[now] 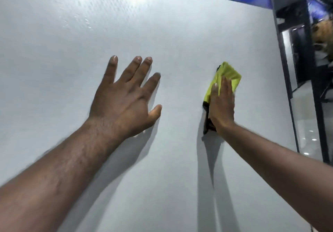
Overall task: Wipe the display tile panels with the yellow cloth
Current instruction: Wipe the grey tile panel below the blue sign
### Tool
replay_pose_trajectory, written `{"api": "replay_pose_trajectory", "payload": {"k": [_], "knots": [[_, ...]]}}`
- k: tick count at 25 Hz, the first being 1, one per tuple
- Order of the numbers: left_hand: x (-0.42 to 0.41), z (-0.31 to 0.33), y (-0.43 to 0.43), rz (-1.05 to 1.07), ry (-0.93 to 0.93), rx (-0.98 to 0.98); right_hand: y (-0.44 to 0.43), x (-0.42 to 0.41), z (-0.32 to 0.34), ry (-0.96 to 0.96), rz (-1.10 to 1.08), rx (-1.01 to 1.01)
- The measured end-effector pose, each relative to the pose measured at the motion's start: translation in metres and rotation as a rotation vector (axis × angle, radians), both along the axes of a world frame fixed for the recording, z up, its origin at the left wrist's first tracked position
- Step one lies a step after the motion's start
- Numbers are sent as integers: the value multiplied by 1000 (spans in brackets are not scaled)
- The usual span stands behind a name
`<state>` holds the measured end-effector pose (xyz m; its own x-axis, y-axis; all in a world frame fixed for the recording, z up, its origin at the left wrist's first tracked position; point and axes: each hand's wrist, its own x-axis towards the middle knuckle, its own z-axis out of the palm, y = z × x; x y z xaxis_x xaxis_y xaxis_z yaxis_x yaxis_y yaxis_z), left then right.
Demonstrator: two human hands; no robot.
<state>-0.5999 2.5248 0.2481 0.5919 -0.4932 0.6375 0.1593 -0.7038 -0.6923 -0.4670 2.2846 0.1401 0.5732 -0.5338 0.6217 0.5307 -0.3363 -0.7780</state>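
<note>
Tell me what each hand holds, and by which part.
Nothing is gripped. The right hand presses the yellow cloth, over its lower half, flat against the tile panel; the left hand is empty.

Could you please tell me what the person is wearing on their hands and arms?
Nothing is worn: the left hand and right hand are ungloved and ringless, and the left forearm and right forearm are bare, with no sleeve, watch or band in view.
</note>
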Motion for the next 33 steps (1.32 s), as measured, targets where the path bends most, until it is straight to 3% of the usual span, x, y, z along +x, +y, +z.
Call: {"api": "replay_pose_trajectory", "payload": {"k": [3,4,7,8,11,12,15,16,19,20,21,23,24,27,28,29,31,32,33], "knots": [[-8,15,24,-29,2,52,16,-20,40,-409,30,-642],[-8,13,28,-44,-5,80,13,-15,59,-433,1,-674],[-5,4,34,-120,-25,83,13,-13,110,-106,-43,-155],[-5,5,32,-147,-25,70,22,-20,119,-73,-69,-156],[-3,4,32,-174,-47,67,39,-32,113,-436,-129,-769],[-2,4,33,-179,-52,65,36,-27,116,-460,-143,-778],[-2,2,34,-191,-60,68,34,-19,124,-91,-113,-178],[-2,2,34,-192,-64,73,41,-22,121,-81,-124,-192],[0,2,35,-189,-80,80,41,-29,95,-467,-96,-752],[-1,1,34,-193,-83,79,34,-24,90,-484,-113,-762],[-1,1,34,-192,-84,78,29,-20,85,-391,-145,-608],[-1,-3,35,-164,-96,59,32,-19,73,-53,-80,-67],[0,-7,33,-147,-101,44,37,-19,61,12,-56,-11],[2,-43,22,-140,-72,-29,44,-32,-16,-350,-69,-609],[4,-63,17,-158,-39,-32,39,-26,-44,-375,-67,-666],[5,-87,11,-174,2,-14,36,-23,-70,-268,-60,-522],[9,-141,1,-200,85,68,36,-24,-121,47,-14,-27],[11,-170,-3,-209,127,110,40,-31,-150,117,7,41],[12,-195,-5,-208,161,158,46,-43,-182,75,19,-71]]}}
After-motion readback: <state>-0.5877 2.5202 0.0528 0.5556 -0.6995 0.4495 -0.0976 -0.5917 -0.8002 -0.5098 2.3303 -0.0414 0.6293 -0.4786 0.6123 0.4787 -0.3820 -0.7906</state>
